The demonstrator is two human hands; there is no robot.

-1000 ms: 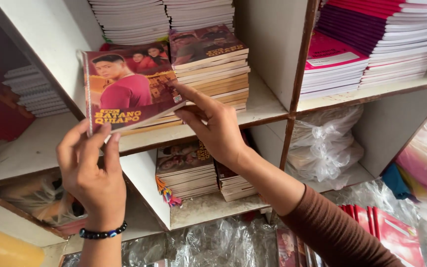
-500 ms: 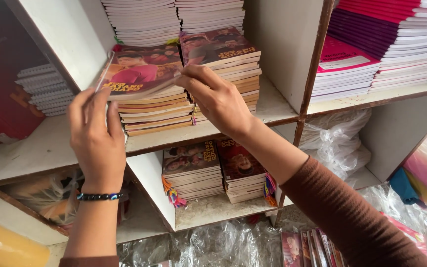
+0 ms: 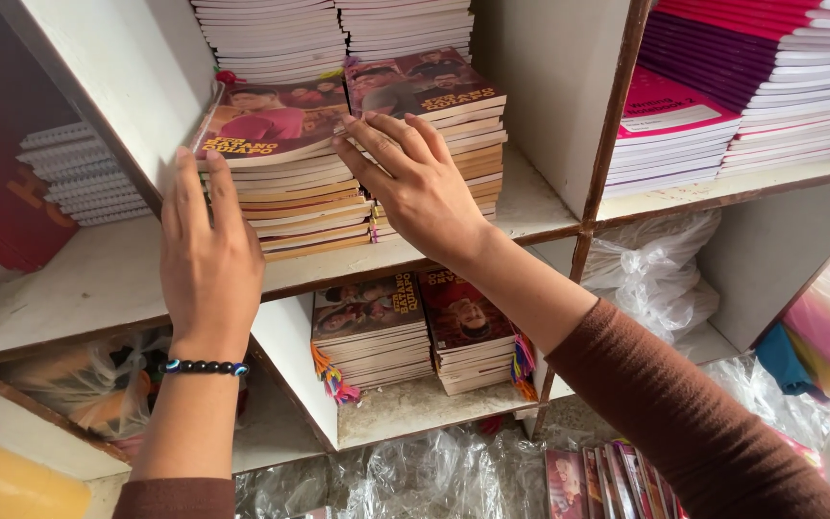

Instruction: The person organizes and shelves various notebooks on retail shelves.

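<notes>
Down onto the left-hand stack of glossy booklets [image 3: 285, 197] has gone the thin red-covered booklet [image 3: 276, 123], now lying on top, with the left hand [image 3: 208, 259] and right hand [image 3: 415, 183] spread flat, holding nothing, apparently squaring it up, which calls for gentle nudging.

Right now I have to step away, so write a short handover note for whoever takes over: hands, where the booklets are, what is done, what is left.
Left hand: open and flat, fingertips at the front left edge of the top booklet.
Right hand: open, fingers spread, resting on that booklet's right edge and the neighbouring stack.
Things: the top booklet lies on the left stack on the middle shelf; its left edge looks slightly raised near the white divider.
Done: booklet laid on the stack.
Left: probably squaring it with the pile, then letting go.
</notes>
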